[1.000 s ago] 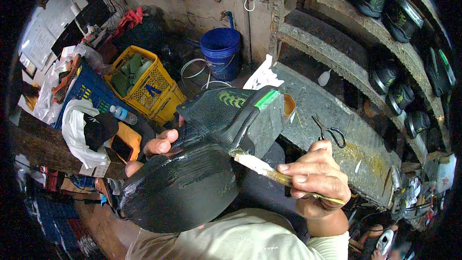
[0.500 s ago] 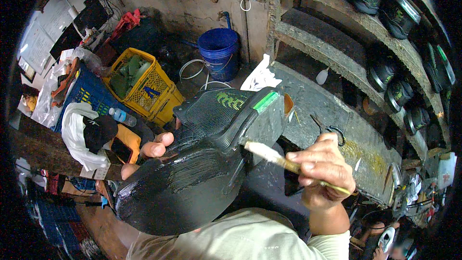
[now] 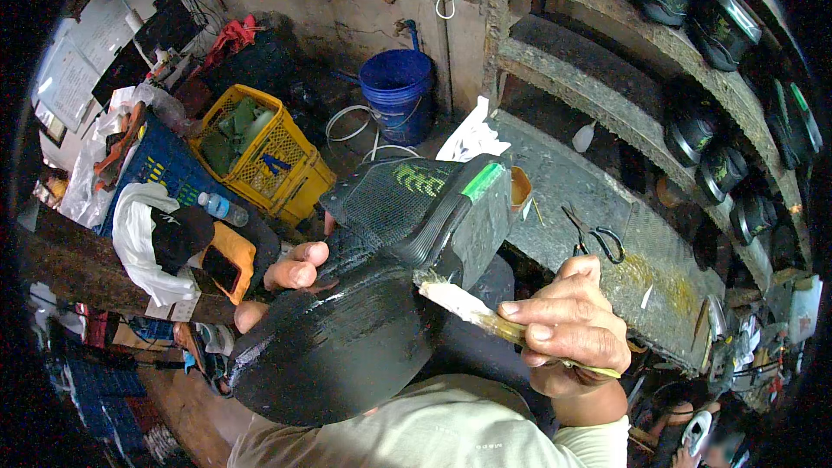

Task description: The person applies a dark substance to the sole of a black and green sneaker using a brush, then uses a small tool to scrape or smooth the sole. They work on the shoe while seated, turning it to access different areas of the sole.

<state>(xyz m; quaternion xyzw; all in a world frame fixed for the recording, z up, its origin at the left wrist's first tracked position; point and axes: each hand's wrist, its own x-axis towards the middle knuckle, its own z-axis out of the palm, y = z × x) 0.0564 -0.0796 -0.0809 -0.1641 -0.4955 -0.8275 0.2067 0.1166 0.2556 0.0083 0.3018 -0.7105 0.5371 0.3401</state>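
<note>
My left hand (image 3: 293,269) grips a black shoe (image 3: 381,195) by its far left side, fingertips showing on its edge. The shoe has a mesh part with a green pattern, a bright green strip and a grey block at its heel end. A broad, smooth black sole-like piece (image 3: 347,373) reaches toward my shirt, glossy and wet-looking along its rim. Between the fingers and thumb of my right hand (image 3: 576,329) is a brush (image 3: 459,303) with pale, clotted bristles. Its tip touches the crease between the mesh part and the broad black piece.
Black-handled scissors (image 3: 596,236) lie on the worn grey bench (image 3: 563,182) beyond my right hand. Shelves (image 3: 598,78) with several black shoes rise at right. A yellow crate (image 3: 269,173), a blue bucket (image 3: 394,91) and an orange-cased phone (image 3: 227,264) are at left and back.
The brush has slid left and slightly down along the shoe's edge, with my right hand following. My left hand and the broad end of the shoe have shifted slightly right.
</note>
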